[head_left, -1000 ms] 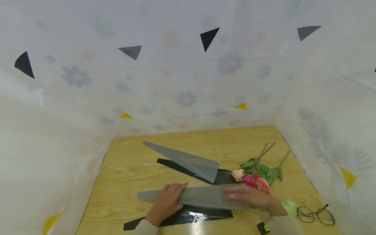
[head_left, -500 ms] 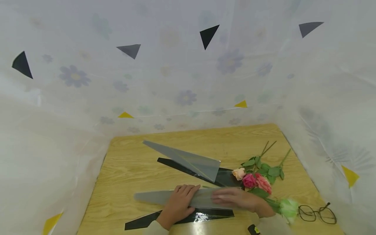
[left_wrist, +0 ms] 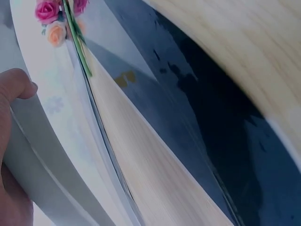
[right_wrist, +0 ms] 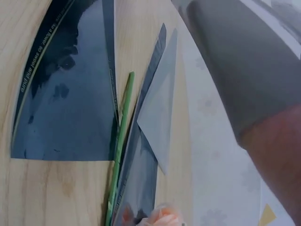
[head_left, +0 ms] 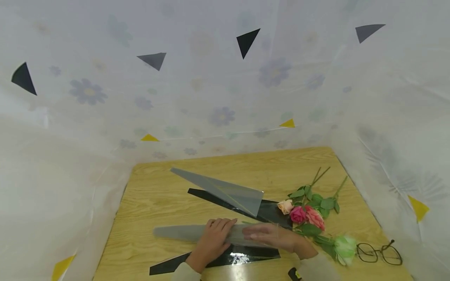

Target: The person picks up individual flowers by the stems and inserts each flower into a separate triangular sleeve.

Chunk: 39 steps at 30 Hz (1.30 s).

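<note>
A long grey translucent flower wrapping sleeve lies raised above the table's near part, its narrow end to the left. My left hand grips it near the middle; in the left wrist view the thumb bends over the grey film. My right hand is inside the sleeve's wide right end, fingers extended; the film veils them in the right wrist view. Beneath lies a black sleeve. A pale green-white artificial rose lies right of my right hand, and its green stem runs behind the grey sleeve.
Another grey sleeve lies on a black sleeve further back. Pink, coral and peach roses lie at the right. Eyeglasses rest near the right edge. White patterned sheeting surrounds the wooden table.
The right hand has moved left, deeper into the grey sleeve, and the sleeve has shifted slightly left. The left hand has shifted right along it. More of the pale rose shows.
</note>
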{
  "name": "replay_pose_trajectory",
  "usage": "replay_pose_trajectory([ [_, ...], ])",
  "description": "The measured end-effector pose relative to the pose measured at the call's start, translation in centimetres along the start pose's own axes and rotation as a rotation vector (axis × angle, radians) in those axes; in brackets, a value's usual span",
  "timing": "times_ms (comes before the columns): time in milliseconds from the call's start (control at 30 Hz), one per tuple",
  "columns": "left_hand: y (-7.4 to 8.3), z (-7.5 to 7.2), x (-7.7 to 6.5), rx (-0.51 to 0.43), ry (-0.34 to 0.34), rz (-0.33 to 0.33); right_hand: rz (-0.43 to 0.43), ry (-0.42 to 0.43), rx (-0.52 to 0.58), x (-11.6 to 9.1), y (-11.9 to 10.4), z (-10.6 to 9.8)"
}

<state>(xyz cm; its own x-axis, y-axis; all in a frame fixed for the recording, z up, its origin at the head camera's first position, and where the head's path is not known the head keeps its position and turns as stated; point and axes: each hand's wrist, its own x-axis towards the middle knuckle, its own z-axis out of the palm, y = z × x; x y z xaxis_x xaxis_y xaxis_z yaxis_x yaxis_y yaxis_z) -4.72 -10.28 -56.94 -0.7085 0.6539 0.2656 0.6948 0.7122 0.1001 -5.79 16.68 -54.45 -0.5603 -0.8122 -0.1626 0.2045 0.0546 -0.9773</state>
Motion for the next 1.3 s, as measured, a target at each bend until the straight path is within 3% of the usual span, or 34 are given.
replay_pose_trajectory([
  [233,-1.4,-0.4,-0.6,0.026,0.014,-0.036,-0.026,-0.023,0.065,-1.2,-0.2,-1.0],
  [333,-2.3,-0.7,-0.9,0.022,0.016,-0.064,-0.014,0.064,0.057,-2.3,-0.4,-1.8],
  [467,-3.6,-1.1,-1.5,0.004,0.02,-0.109,-0.03,0.253,-0.011,-3.9,-0.4,-3.1],
  [567,-4.4,-1.1,-2.2,-0.002,0.022,-0.147,-0.017,0.419,-0.19,-5.2,-0.3,-3.6],
  [700,-5.1,-1.1,-3.2,-0.01,0.033,-0.179,0.018,0.6,-0.539,-6.3,0.5,-3.8],
  [833,-5.5,-1.2,-3.8,-0.002,0.036,-0.189,0.103,0.708,-0.823,-6.7,2.1,-3.7],
  [1000,-6.0,-1.5,-4.5,0.008,0.016,-0.212,0.244,0.756,-1.035,-6.8,4.3,-3.3],
  [1300,-6.7,-2.1,-5.1,0.015,0.031,-0.23,0.289,0.881,-1.221,-7.7,5.8,-2.9],
])
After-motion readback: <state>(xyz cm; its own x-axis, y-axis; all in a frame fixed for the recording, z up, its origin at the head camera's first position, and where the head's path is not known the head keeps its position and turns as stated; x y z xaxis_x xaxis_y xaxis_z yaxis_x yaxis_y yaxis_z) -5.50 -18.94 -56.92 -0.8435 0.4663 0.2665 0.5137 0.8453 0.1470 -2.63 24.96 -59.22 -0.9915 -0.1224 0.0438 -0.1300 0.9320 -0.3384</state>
